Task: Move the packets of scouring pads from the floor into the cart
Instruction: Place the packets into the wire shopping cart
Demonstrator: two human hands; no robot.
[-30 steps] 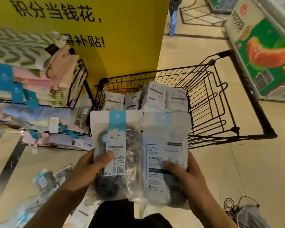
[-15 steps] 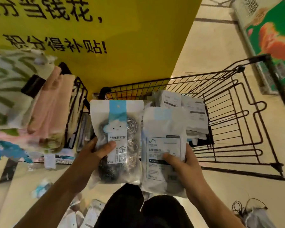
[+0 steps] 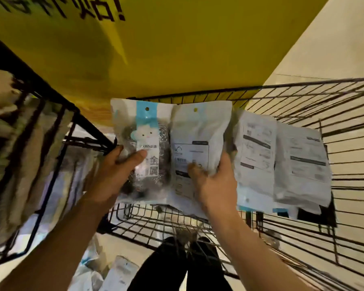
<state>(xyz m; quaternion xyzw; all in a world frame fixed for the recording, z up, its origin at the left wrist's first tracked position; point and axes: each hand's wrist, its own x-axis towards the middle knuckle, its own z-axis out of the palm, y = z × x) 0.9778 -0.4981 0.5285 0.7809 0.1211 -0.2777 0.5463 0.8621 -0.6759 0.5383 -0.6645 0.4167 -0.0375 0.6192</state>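
While more clear plastic packets lie on the pale floor near my dark-trousered legs, I have both arms reaching forward over the near rim of the black wire cart. My left hand grips a clear packet with a blue cloud label and steel scouring balls inside, thumb pressed across its front and fingers curled behind. My right hand pinches a white packet showing its printed back panel, thumb on the label. I hold them upright and side by side, edges touching, probably so they drop in as one neat row. Both packets hang above the cart's basket, not yet resting on the wire. Just to the right, two white packets with printed backs already stand inside the cart, so I judge the held pair goes beside them. Beyond rises a yellow sign with black lettering; a black wire rack of folded cloths stands left.
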